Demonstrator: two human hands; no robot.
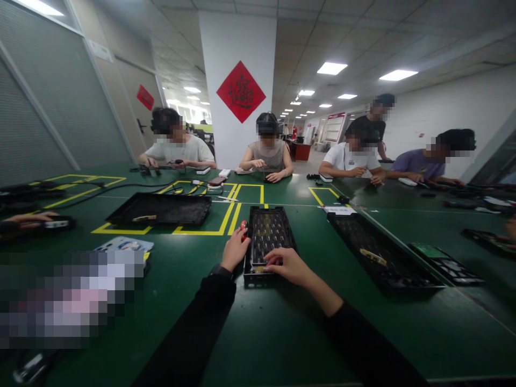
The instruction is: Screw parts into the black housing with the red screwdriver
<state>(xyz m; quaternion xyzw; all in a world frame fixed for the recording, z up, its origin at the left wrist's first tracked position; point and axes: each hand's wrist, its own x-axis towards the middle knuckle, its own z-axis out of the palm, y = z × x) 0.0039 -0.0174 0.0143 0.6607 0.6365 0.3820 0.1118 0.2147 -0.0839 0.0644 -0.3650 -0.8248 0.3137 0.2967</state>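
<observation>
A narrow black tray [249, 278] lies in front of me on the green table, and a dark plate with rows of small metal pins [273, 231] is inside it. My left hand [235, 250] is closed round a small red and black object [244, 229] at the tray's left edge. At the near end of the plate, my right hand [288, 264] has its fingers bent together, low over the tray. Whatever is between those fingertips is too small to make out. A yellowish piece [258, 270] shows beside them in the tray's near end.
Black trays stand left [181, 209] and right [379, 252], each holding a yellowish piece. A green-and-black case [445, 263] lies far right. Cables and yellow tape cross the table's left. People sit opposite; another person's hand [34, 219] is at the left edge.
</observation>
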